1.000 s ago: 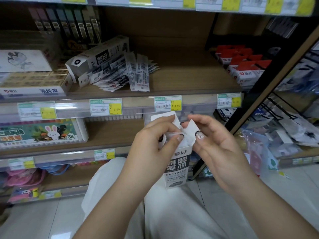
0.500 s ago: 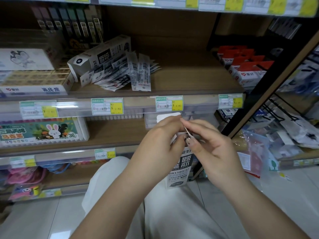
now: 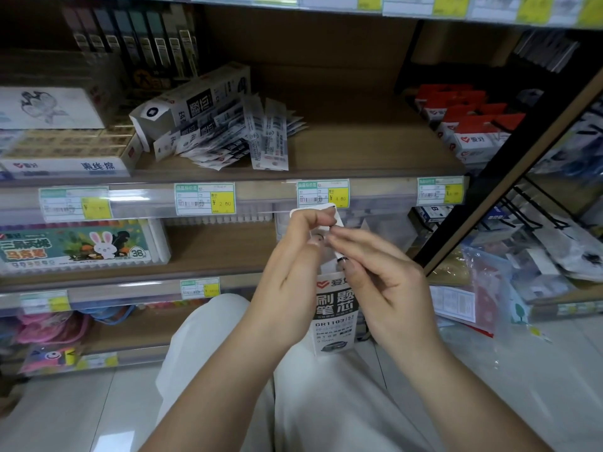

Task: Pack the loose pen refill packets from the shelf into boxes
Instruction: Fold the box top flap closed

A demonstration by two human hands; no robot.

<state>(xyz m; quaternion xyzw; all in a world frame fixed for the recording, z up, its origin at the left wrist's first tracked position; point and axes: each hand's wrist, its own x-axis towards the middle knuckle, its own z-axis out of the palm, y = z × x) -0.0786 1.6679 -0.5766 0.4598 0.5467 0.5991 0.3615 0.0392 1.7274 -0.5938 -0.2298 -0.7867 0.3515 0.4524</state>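
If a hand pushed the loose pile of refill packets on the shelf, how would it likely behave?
The refill packets look thin, flat and glossy, so they would probably slide and fan apart rather than move together. They seem light and likely floppy. The box lying on them might shift too.

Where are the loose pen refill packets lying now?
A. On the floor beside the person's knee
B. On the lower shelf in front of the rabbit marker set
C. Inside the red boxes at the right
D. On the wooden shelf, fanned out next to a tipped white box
D: the loose packets lie spread on the upper wooden shelf, against the tipped white box, while both hands work at another box lower down.
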